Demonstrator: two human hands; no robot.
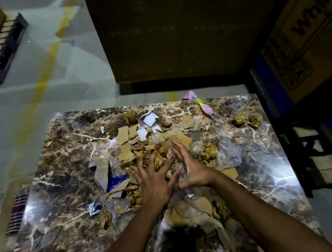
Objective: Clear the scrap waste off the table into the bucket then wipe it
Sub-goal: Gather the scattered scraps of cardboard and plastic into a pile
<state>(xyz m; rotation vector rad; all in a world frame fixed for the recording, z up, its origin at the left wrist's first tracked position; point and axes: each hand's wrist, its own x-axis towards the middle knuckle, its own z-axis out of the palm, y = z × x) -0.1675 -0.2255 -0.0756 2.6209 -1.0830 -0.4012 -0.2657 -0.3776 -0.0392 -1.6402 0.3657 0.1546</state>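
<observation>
Both arms reached over the marbled bench (62,183) into the heap of scrap waste (142,148) spread across its middle. The left hand (153,181) lay palm down on the heap with its fingers (150,160) splayed and straight, pressing on crumpled gold foil (159,162) and grasping nothing. The right hand (190,171) stood on edge just beside it, its fingers (178,149) released and straight, angled toward 11 o'clock like a blade against torn cardboard pieces (123,135).

The scrap ran from the near edge at 6 o'clock up to the far edge at 12 o'clock. White paper squares (150,119) lay toward 12 o'clock, two more foil balls (247,119) sat well apart at 2 o'clock, a pink wrapper (206,108) lay at 1 o'clock, and a blue torn packet (117,181) lay at 9 o'clock from the hands. Clear plastic film (227,152) was mixed in at 3 o'clock.

The bucket was not in view, so where it stood could not be told. The step in hand looked like gathering: the two hands seemed to be raking loose scraps together, with clearing barely begun and wiping not yet due. The next move likely called for closing both hands round a bundle, minding that thin film and small paper bits could slip out, and then collecting the outlying foil and wrapper
</observation>
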